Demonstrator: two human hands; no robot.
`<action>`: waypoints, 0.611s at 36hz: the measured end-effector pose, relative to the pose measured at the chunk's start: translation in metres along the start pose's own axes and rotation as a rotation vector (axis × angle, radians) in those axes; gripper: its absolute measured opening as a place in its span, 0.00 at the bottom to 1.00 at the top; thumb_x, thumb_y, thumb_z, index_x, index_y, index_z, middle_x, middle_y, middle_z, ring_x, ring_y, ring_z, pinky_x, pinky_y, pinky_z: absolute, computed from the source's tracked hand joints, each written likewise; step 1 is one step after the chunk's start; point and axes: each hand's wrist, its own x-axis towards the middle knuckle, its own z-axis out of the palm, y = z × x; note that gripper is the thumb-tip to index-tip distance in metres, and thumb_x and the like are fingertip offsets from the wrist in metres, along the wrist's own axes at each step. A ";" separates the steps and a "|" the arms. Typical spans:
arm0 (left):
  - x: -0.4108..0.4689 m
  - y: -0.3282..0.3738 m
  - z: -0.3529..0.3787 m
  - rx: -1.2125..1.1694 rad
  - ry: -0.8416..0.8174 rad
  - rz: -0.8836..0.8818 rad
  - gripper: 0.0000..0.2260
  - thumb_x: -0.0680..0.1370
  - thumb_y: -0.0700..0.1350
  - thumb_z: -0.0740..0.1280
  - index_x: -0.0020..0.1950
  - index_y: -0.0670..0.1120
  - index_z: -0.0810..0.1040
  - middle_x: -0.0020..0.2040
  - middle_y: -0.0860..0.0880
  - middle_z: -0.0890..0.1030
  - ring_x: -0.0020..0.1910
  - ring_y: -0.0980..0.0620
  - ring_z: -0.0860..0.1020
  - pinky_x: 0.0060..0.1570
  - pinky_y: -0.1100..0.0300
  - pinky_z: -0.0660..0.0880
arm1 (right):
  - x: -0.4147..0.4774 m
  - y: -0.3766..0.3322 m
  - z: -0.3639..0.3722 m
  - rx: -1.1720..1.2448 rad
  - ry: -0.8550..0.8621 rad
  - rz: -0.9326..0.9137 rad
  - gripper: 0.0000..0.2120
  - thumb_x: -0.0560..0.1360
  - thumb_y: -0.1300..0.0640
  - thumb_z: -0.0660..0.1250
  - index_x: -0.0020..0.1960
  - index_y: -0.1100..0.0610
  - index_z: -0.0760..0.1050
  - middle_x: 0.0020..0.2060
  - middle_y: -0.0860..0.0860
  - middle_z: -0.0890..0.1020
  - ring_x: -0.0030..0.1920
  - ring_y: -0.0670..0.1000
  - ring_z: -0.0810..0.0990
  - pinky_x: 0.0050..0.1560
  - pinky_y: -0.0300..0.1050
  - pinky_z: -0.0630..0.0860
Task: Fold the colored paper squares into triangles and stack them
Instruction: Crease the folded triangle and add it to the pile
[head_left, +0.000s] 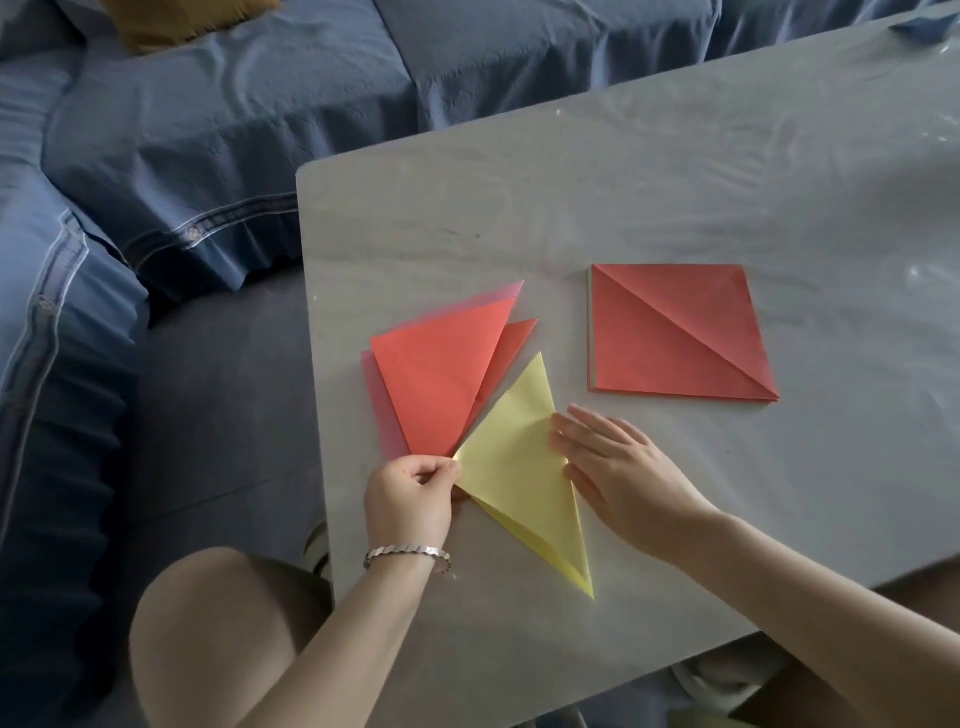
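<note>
**Q:** What surface and setting are shown?
**A:** A pale grey table (623, 182), its top faintly wrinkled and glossy. Beyond the yellow folded triangle (519, 467) and to its left stands a sofa under a blue cover (208, 130), with a mustard cushion (171, 21) at the far end.

**Q:** Where is the paper?
**A:** The yellow triangle lies flat near the table's front. Touching its left corner, a fanned stack of red and pink triangles (441, 374). Right of it and farther back, well apart, a stack of squares (675, 338), the top sheet red with a diagonal crease.

**Q:** And the hands?
**A:** The left hand (410, 499), with a silver bracelet (408, 554) at the wrist, pinches the triangle's left corner between thumb and curled fingers. The right hand (618, 478) rests on its right edge with fingers extended and flat.

**Q:** What is hidden or unclear?
**A:** The colours of the lower squares cannot be told. The table's far and right edges are cut off. A bare knee (218, 623) shows left of the triangle, below table level.
</note>
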 end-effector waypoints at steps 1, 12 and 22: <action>0.000 0.000 0.000 0.004 -0.002 0.000 0.09 0.71 0.39 0.71 0.33 0.50 0.79 0.29 0.54 0.79 0.32 0.57 0.77 0.31 0.65 0.70 | -0.005 0.000 -0.001 0.003 0.006 -0.020 0.26 0.81 0.50 0.45 0.56 0.58 0.79 0.58 0.51 0.80 0.62 0.53 0.76 0.60 0.46 0.72; 0.001 -0.001 0.001 0.002 0.002 -0.024 0.11 0.72 0.39 0.71 0.32 0.52 0.78 0.30 0.52 0.80 0.35 0.50 0.80 0.42 0.54 0.79 | -0.043 0.010 -0.008 0.061 -0.007 -0.274 0.24 0.82 0.49 0.47 0.56 0.56 0.80 0.60 0.52 0.79 0.64 0.53 0.73 0.63 0.47 0.71; -0.001 -0.002 0.001 -0.043 -0.006 -0.046 0.09 0.73 0.38 0.69 0.34 0.48 0.79 0.32 0.49 0.81 0.27 0.56 0.79 0.40 0.55 0.80 | -0.068 0.011 -0.007 0.285 -0.127 -0.476 0.12 0.79 0.48 0.59 0.55 0.49 0.80 0.63 0.53 0.75 0.67 0.51 0.70 0.65 0.47 0.67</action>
